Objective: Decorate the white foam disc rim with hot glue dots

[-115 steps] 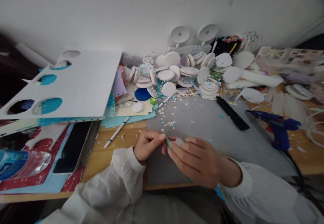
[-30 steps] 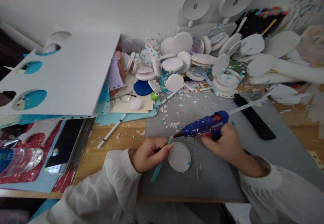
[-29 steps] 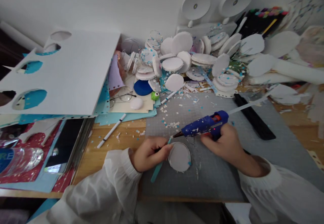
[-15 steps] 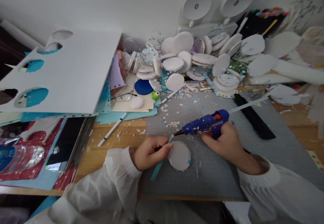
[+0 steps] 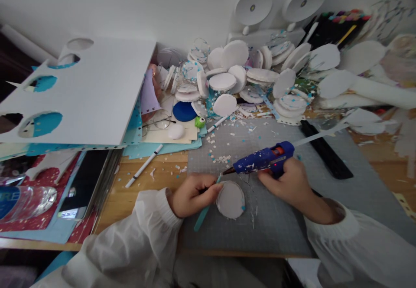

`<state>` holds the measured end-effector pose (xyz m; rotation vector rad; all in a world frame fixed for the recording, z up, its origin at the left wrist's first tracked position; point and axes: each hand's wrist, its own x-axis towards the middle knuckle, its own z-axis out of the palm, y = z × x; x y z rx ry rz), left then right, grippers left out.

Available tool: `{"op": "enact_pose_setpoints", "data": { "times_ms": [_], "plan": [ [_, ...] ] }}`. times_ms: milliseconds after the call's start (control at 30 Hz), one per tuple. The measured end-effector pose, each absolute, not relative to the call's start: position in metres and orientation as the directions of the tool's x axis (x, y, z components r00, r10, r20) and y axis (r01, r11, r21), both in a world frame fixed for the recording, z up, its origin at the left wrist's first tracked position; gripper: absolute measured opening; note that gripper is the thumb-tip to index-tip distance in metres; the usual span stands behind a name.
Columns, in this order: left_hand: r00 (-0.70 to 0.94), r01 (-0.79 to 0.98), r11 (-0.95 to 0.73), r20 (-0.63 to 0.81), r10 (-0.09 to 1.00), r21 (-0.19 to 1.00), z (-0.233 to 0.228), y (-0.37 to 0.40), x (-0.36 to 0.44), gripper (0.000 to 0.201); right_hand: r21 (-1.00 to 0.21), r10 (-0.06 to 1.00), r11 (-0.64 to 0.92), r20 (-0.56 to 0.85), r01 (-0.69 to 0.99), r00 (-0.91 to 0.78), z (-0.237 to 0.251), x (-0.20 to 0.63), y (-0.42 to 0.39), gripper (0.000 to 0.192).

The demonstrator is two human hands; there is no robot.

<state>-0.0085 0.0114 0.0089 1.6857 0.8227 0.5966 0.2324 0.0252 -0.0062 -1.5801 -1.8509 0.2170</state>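
A person in white sleeves works at a cluttered wooden desk, seen from above. The right hand (image 5: 287, 183) is wrapped closed around the grip of a blue hot glue gun (image 5: 264, 159), which lies nearly level with its dark nozzle pointing left. The nozzle tip sits just at the upper left edge of a white foam disc (image 5: 230, 199) lying flat on a grey cutting mat (image 5: 279, 231). The left hand (image 5: 192, 194) is curled, its fingertips pinching a thin teal paper strip (image 5: 204, 214) against the disc's left edge; the strip's loose end trails down and left over the mat.

Behind the mat, against the white wall, lies a heap of similar white foam discs (image 5: 247, 77), some speckled with blue confetti, and small paper scraps are scattered over the mat's far side. A black ruler (image 5: 326, 149) lies at the mat's right. To the left, a large white foam board with round holes (image 5: 87, 93) rests on blue paper, with wire spectacles (image 5: 157, 125) and a white pen (image 5: 144, 166) near it. A plastic water bottle (image 5: 26, 201) lies at the far left
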Motion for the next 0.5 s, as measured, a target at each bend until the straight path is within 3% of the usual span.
{"op": "enact_pose_setpoints", "data": {
  "times_ms": [300, 500],
  "plan": [
    [0.629, 0.225, -0.167, -0.012, 0.777, 0.960, 0.0107, 0.0118, -0.0084, 0.048, -0.476, 0.926, 0.259, 0.370, 0.841, -0.075, -0.0097, 0.2368, 0.0228, 0.022],
    [0.613, 0.222, -0.157, -0.012, 0.790, 0.962, 0.0061, 0.0102, -0.0107, 0.051, -0.375, 0.870, 0.271, 0.489, 0.886, -0.060, -0.0088, 0.2404, 0.0247, 0.017]
  ]
}}
